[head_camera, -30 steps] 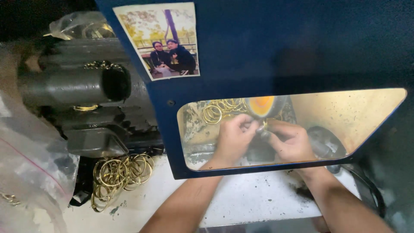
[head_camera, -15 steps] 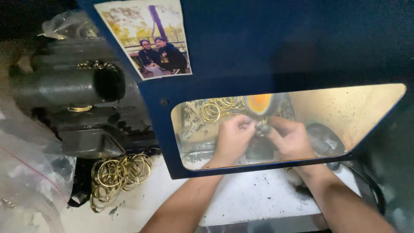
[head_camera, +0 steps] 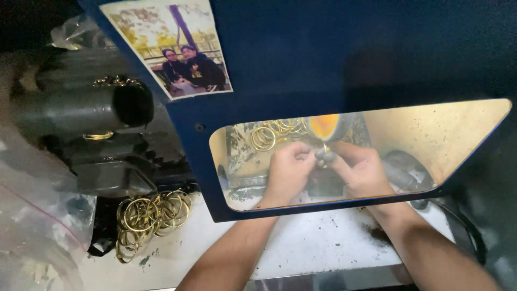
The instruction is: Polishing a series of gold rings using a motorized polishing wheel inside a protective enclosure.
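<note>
Hands at the wheel behind the shield
My left hand (head_camera: 288, 167) and right hand (head_camera: 361, 170) pinch a small piece (head_camera: 325, 150) under the glowing wheel (head_camera: 324, 127)

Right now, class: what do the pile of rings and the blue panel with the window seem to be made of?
Rings: probably brass or gilt metal, a shiny yellow gleam. Blue panel: likely painted sheet metal, flat and matte; its window looks like clear amber-tinted plastic or glass.
</note>
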